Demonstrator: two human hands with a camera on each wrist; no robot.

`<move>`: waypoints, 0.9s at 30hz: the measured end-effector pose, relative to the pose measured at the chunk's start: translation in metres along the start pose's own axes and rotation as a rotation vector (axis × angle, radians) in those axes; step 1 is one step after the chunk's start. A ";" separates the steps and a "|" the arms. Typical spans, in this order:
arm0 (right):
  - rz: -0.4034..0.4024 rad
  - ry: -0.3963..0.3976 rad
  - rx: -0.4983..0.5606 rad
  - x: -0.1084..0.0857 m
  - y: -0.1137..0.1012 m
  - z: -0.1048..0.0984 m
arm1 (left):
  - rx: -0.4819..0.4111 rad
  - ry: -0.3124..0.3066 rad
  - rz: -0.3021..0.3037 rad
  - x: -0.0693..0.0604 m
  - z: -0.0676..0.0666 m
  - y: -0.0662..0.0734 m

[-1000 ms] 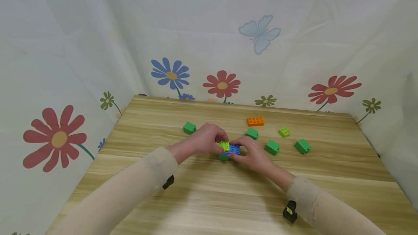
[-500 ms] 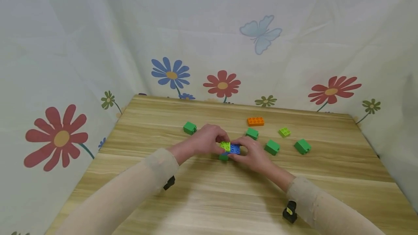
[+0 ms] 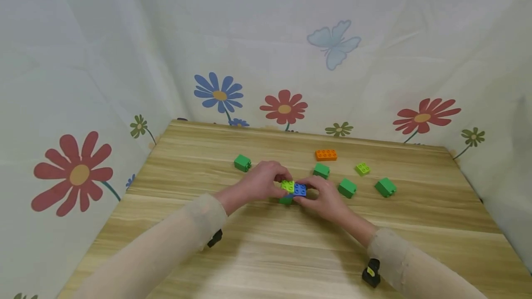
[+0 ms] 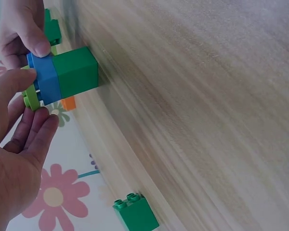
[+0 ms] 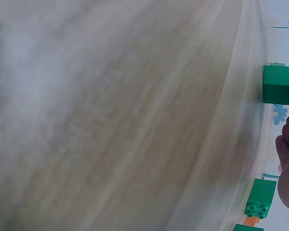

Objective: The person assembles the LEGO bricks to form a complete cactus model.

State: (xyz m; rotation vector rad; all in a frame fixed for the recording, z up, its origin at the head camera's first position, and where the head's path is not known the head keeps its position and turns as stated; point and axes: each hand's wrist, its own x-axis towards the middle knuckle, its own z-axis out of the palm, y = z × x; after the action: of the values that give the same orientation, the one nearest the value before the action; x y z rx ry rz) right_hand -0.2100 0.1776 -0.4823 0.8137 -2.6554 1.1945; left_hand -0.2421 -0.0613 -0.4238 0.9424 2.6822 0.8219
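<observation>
Near the middle of the table, a small stack has a green brick [image 3: 285, 200] at its base, a longer blue brick [image 3: 300, 190] over it and a lime brick [image 3: 287, 185] on the blue one's left half. My left hand [image 3: 265, 180] pinches the lime brick between thumb and fingers. With thumb and fingers, my right hand [image 3: 326, 198] grips the right end of the blue brick. In the left wrist view a narrow gap with studs shows between the lime brick [image 4: 31, 98] and the blue brick [image 4: 49, 79]. The right wrist view catches the stack only at its edge.
One loose green brick [image 3: 242, 163] lies left of the stack. To the right are more green bricks [image 3: 347, 188], an orange brick [image 3: 326, 155] and another lime brick [image 3: 362, 169]. A flowered cloth [image 3: 249, 36] hangs behind the wooden table [image 3: 266, 262].
The lime brick sits very slightly further right. Both hands keep their grip and the loose bricks stay in place; the head view has shifted a little.
</observation>
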 end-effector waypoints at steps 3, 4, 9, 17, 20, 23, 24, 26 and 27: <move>0.004 -0.001 0.001 -0.001 0.000 0.000 | -0.001 0.007 0.007 -0.001 0.001 -0.001; 0.005 -0.001 0.002 -0.001 0.000 0.000 | -0.002 0.007 0.010 -0.001 0.002 -0.002; 0.005 -0.007 0.001 0.000 -0.002 0.000 | -0.003 0.006 0.023 -0.002 0.003 -0.004; 0.013 -0.025 -0.004 0.001 -0.002 0.000 | -0.059 0.018 -0.013 -0.005 0.006 -0.009; 0.013 -0.023 -0.009 0.001 -0.001 0.000 | -0.078 0.026 -0.018 -0.006 0.008 -0.009; 0.005 -0.015 -0.017 0.001 0.001 0.000 | -0.096 0.042 -0.010 -0.006 0.012 -0.011; 0.003 -0.014 -0.018 0.001 0.001 0.000 | -0.111 0.048 -0.010 -0.006 0.013 -0.012; -0.001 -0.017 -0.018 0.001 0.002 0.000 | -0.139 0.062 -0.002 -0.008 0.016 -0.015; -0.001 -0.020 -0.015 0.001 0.002 -0.001 | -0.156 0.067 0.003 -0.009 0.017 -0.017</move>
State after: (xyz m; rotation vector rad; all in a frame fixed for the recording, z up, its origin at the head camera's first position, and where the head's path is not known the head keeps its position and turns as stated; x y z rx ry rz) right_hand -0.2119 0.1784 -0.4827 0.8293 -2.6761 1.1704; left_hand -0.2381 -0.0700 -0.4478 0.8979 2.6262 1.0639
